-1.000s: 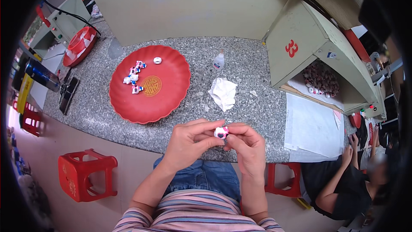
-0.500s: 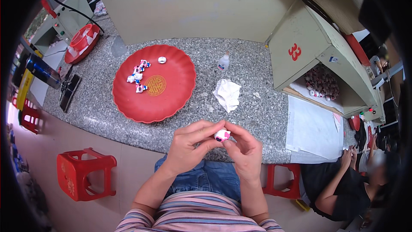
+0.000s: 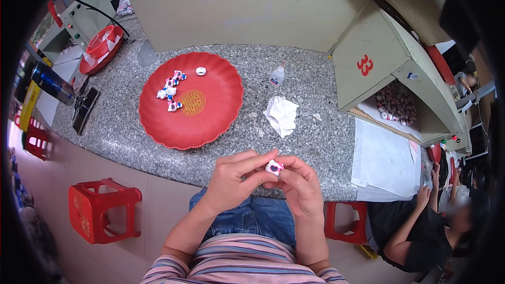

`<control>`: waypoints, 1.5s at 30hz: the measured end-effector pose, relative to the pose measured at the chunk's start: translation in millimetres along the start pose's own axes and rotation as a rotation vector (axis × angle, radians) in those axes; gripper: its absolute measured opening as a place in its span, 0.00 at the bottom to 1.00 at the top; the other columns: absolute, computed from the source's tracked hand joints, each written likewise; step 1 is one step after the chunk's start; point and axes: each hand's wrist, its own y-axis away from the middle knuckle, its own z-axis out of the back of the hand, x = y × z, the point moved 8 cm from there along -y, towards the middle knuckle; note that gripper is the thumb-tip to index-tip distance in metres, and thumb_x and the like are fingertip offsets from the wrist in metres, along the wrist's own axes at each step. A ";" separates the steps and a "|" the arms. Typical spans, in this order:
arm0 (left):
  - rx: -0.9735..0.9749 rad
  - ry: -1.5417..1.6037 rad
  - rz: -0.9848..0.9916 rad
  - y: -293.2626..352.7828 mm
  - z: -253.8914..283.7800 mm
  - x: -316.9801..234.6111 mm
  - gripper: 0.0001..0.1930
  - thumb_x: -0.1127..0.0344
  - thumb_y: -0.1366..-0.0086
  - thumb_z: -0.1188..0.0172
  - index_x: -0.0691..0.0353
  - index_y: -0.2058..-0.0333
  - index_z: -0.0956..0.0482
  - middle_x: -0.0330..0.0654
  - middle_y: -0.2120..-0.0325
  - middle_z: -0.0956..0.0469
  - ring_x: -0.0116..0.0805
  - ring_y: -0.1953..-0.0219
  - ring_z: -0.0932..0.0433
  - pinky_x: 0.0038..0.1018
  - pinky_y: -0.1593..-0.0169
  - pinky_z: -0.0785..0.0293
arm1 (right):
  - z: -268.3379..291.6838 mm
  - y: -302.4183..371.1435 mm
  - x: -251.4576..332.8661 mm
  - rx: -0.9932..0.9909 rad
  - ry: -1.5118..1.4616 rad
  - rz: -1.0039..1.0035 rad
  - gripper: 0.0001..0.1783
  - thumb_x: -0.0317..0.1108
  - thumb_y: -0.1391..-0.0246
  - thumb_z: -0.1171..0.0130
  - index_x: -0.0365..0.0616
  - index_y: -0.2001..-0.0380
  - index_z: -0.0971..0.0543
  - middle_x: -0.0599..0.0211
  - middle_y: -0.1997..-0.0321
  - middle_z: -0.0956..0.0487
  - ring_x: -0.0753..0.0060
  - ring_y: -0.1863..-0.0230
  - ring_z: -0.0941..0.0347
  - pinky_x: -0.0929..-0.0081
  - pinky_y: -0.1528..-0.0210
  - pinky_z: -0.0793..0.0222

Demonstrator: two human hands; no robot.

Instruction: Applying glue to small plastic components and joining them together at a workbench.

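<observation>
Near the counter's front edge, a small white-and-pink figurine [image 3: 273, 168] with a dark heart-shaped patch is pinched in my fingertips. My left hand [image 3: 236, 176] grips it from one side, thumb and forefinger closed. From the other side my right hand [image 3: 301, 181] holds it, its fingers curled round; part of the figurine is hidden behind them. Beyond my hands, to the left, lies a red scalloped plate [image 3: 210, 121] with a gold emblem. Several similar figurines [image 3: 169, 92] are grouped on its left half, and a single white piece [image 3: 201, 71] sits apart near its far rim.
A crumpled white tissue [image 3: 281, 117] and a small squeeze bottle [image 3: 276, 75] stand on the speckled counter [image 3: 310, 147]. At right, a grey metal box [image 3: 368, 58] holds a heap of small pieces [image 3: 395, 104]. A co-worker [image 3: 410, 231] sits at right; a red stool [image 3: 105, 210] is at left.
The figurine has been turned between my fingers, so its dark heart patch now faces up. My right fingers have shifted slightly around it. The plate's contents look the same.
</observation>
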 end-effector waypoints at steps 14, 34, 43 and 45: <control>0.019 -0.223 -0.106 -2.5 -2.2 -12.6 0.19 0.76 0.54 0.37 0.61 0.59 0.22 0.40 0.81 0.25 0.28 0.81 0.28 0.21 0.78 0.33 | 0.3 -3.6 -11.3 0.083 -0.203 -0.088 0.06 0.25 0.50 0.52 0.38 0.67 0.31 0.61 0.65 0.27 0.72 0.65 0.27 0.73 0.65 0.24; -0.192 0.537 0.230 -1.1 3.2 24.6 0.12 0.80 0.48 0.42 0.70 0.62 0.26 0.47 0.69 0.23 0.35 0.67 0.21 0.22 0.63 0.24 | 8.5 -42.0 11.2 0.046 0.233 0.027 0.19 0.32 0.51 0.44 0.37 0.55 0.31 0.65 0.60 0.27 0.76 0.60 0.31 0.77 0.59 0.33; -0.319 0.871 0.311 1.6 23.1 33.2 0.13 0.82 0.48 0.44 0.69 0.61 0.30 0.49 0.65 0.26 0.37 0.63 0.23 0.29 0.57 0.25 | 74.0 -183.7 56.2 -0.520 1.184 0.347 0.43 0.44 0.72 0.29 0.38 0.50 0.33 0.55 0.57 0.28 0.63 0.60 0.29 0.69 0.57 0.33; -0.356 0.869 0.254 1.3 27.7 29.1 0.16 0.81 0.48 0.43 0.70 0.58 0.30 0.47 0.64 0.25 0.36 0.64 0.23 0.29 0.58 0.25 | 72.6 -190.9 54.1 -0.560 1.372 0.241 0.40 0.45 0.71 0.30 0.43 0.51 0.30 0.57 0.56 0.28 0.62 0.58 0.29 0.68 0.57 0.33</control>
